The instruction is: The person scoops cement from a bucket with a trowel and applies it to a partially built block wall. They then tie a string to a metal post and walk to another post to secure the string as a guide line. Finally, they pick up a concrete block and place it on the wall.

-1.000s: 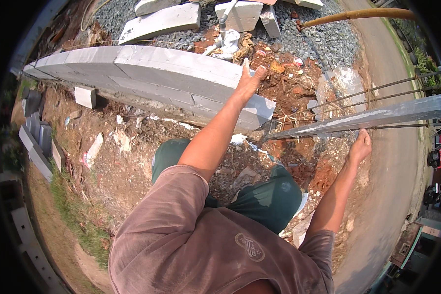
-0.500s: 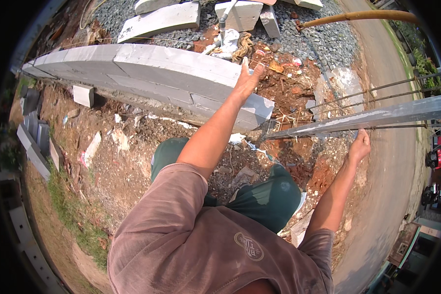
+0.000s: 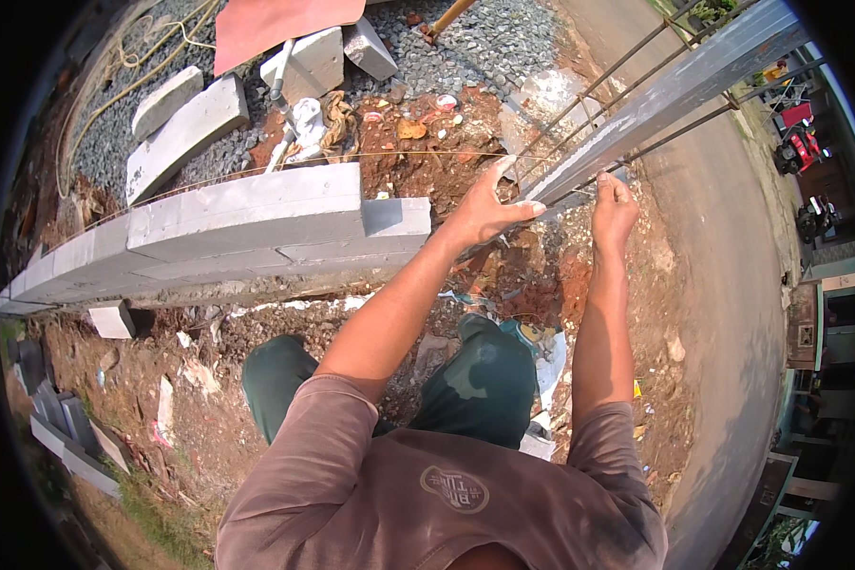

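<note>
My left hand (image 3: 492,207) is beside the lower part of a long grey metal post (image 3: 627,119). Its thumb and fingers are spread apart, the thumb pointing at the post. A thin string (image 3: 427,153) runs above the block wall (image 3: 247,214) and ends near my left fingertips; whether they touch it I cannot tell. On the post's other side, my right hand (image 3: 615,211) is closed, fingertips pinched together close to a steel rod (image 3: 679,128). What it pinches, if anything, is too small to make out.
Loose pale blocks (image 3: 188,138) and a reddish board (image 3: 285,28) lie on grey gravel (image 3: 475,57) beyond the wall. A single block (image 3: 112,320) sits on the near soil. A paved road (image 3: 722,285) passes on the right. Rubble surrounds my knees.
The view has swung toward the post. My left hand has gone from above the wall's end to the post, its fingers still apart. My right hand stays close by the post and rods.
</note>
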### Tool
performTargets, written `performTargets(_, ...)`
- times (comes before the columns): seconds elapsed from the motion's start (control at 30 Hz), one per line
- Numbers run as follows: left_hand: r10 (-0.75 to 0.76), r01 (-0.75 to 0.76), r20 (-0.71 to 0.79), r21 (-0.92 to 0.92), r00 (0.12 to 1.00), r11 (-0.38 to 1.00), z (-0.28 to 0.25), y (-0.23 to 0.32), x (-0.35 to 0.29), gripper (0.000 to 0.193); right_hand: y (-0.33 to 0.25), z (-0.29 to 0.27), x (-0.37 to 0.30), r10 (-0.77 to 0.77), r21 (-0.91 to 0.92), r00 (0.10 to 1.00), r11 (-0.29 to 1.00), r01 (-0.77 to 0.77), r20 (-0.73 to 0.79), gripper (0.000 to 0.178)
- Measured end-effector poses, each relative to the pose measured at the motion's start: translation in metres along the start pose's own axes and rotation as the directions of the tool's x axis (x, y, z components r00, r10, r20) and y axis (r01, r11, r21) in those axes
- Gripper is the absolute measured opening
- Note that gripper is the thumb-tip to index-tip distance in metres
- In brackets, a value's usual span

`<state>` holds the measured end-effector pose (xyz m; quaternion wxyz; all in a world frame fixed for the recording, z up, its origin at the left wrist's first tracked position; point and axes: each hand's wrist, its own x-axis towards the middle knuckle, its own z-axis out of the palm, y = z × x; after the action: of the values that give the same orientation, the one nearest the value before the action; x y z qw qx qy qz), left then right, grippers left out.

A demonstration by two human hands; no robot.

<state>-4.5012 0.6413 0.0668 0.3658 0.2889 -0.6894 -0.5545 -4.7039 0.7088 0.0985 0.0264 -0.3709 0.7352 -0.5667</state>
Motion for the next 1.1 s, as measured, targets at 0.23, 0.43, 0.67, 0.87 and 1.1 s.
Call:
performTargets(0.23,0.041,0.011,0.102,-0.465,0.994,0.885,0.045,0.023,0.036,0.07,-0.017,-0.005,0.0,-0.044,0.016,0.999,0.999,0.044,0.008,0.022)
performTargets(0.43,-0.041,0.066,0.076,-0.361,0.996,0.93,0.046,0.019,0.04,0.063,-0.013,-0.008,0.003,-0.046,0.07,0.999,0.996,0.047,-0.011,0.023)
performTargets(0.67,-0.082,0.108,0.095,-0.307,0.992,0.946,0.045,0.021,0.04,0.064,-0.017,-0.016,-0.001,-0.1,0.045,0.995,0.994,0.099,0.018,0.024)
performTargets(0.87,-0.112,0.134,0.091,-0.291,0.99,0.947,0.042,0.027,0.036,0.064,-0.016,-0.028,-0.003,-0.092,0.0,0.996,0.996,0.092,0.0,0.023)
performTargets(1.1,-0.109,0.132,0.101,-0.266,0.989,0.955,0.041,0.025,0.036,0.064,-0.03,-0.04,-0.02,-0.007,-0.03,0.999,1.0,0.008,0.045,0.022)
